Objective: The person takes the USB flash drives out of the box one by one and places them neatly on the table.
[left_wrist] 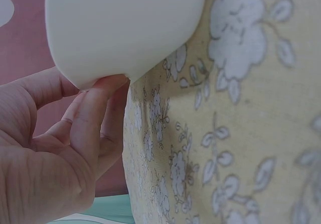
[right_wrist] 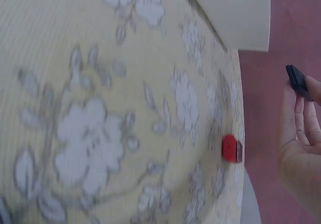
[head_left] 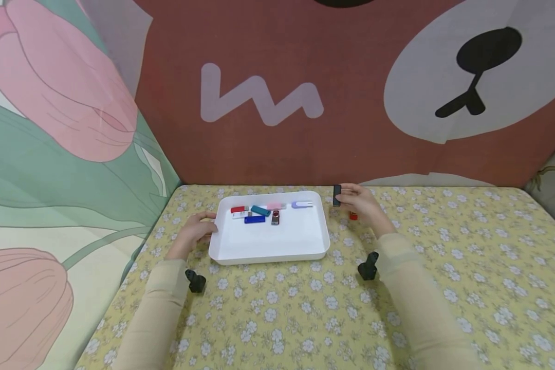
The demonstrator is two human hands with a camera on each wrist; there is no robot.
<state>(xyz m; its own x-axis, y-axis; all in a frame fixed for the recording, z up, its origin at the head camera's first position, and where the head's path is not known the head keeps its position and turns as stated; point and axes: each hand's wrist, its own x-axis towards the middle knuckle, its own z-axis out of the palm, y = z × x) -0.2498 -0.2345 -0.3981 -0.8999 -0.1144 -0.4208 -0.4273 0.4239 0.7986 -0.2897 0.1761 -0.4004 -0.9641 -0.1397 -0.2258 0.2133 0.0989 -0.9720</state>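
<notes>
At the right end of the white tray (head_left: 268, 246), my right hand (head_left: 358, 201) pinches a black USB stick (head_left: 336, 196) between thumb and fingers, raised above the cloth. In the right wrist view that black stick (right_wrist: 298, 82) is held clear of the table. My left hand (head_left: 195, 231) grips the tray's left edge; the left wrist view has thumb and fingers pinching the tray's rim (left_wrist: 125, 28). Inside the tray lie several USB sticks, among them a blue one (head_left: 255, 219), a teal one (head_left: 261, 210), a red one (head_left: 239, 209) and a purple one (head_left: 301, 204).
A small red USB stick (right_wrist: 230, 148) lies on the flowered yellow tablecloth (head_left: 277, 318), close under the right hand. Behind the table stands a reddish-brown printed cloth backdrop (head_left: 259, 149). Black mounts (head_left: 369, 266) project from both wrists.
</notes>
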